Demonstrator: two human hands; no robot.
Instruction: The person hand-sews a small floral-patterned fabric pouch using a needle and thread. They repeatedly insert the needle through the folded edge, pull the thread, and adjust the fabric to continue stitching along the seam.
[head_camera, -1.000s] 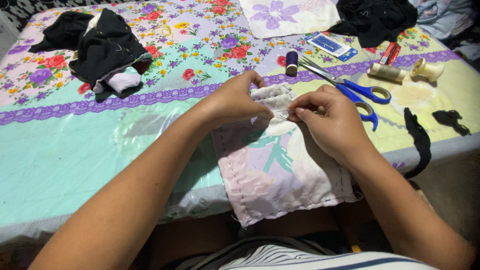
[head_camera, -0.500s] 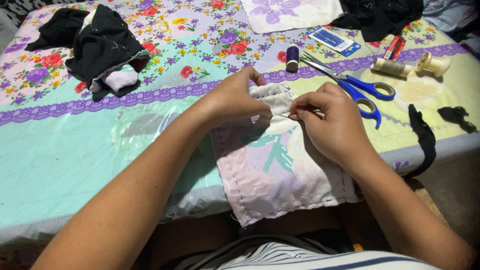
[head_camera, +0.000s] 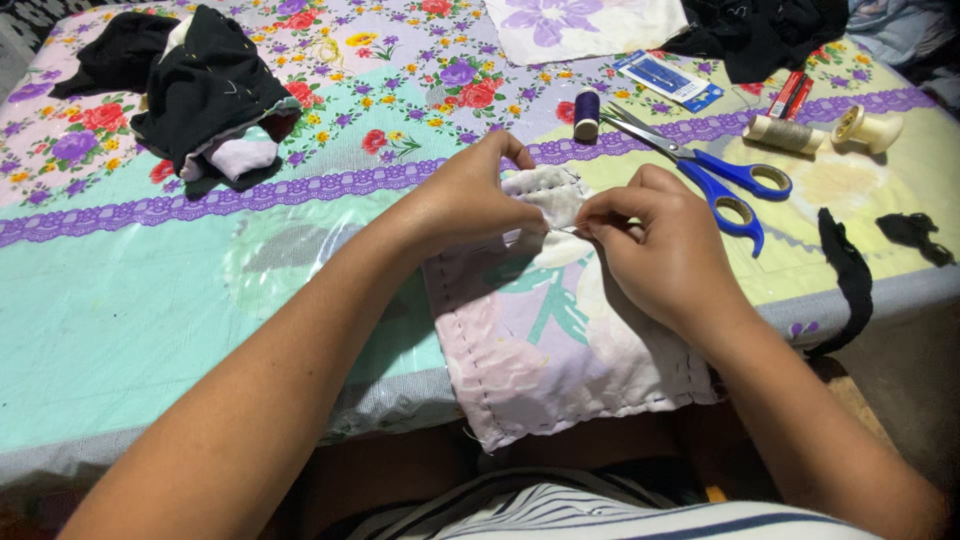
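Observation:
A pale floral fabric piece (head_camera: 545, 350) with a line of stitches along its edge hangs over the table's front edge toward my lap. My left hand (head_camera: 470, 195) pinches its bunched white upper part (head_camera: 555, 190). My right hand (head_camera: 660, 250) sits just right of that spot, thumb and forefinger closed on a thin needle (head_camera: 562, 229) at the fabric. The two hands almost touch.
Blue-handled scissors (head_camera: 715, 170) lie just beyond my right hand, next to a dark thread spool (head_camera: 586, 112). Two cream spools (head_camera: 825, 132), a blue needle packet (head_camera: 668, 78), black scraps (head_camera: 850, 270) and a black cloth bundle (head_camera: 205, 95) lie on the flowered tablecloth (head_camera: 150, 290).
My hands stay at the same place on the fabric; the right fingers have shifted slightly at the seam. The camera has tilted a little.

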